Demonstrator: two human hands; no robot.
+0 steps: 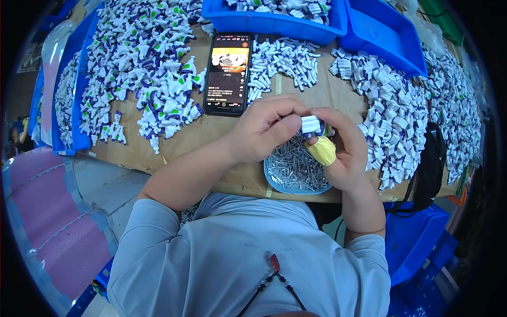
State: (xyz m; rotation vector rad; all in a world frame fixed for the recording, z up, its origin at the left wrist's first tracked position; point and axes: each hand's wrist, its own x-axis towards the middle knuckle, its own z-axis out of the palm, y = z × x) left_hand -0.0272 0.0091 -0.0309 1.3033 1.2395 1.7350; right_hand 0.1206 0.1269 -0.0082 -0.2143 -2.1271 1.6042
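My left hand [269,129] and my right hand [343,150] meet over a round blue dish [272,182] filled with small metal pins. Both pinch one small white and purple plastic part [310,125] between the fingertips. A yellow finger cot [322,150] covers my right thumb. The part is held just above the pins, near the front edge of the cardboard-covered table [232,132].
A smartphone [228,74] with a lit screen lies flat behind my hands. Heaps of white, purple and green plastic parts [148,58] fill the left; white ribbed parts [393,116] pile up on the right. Blue bins [380,31] stand at the back.
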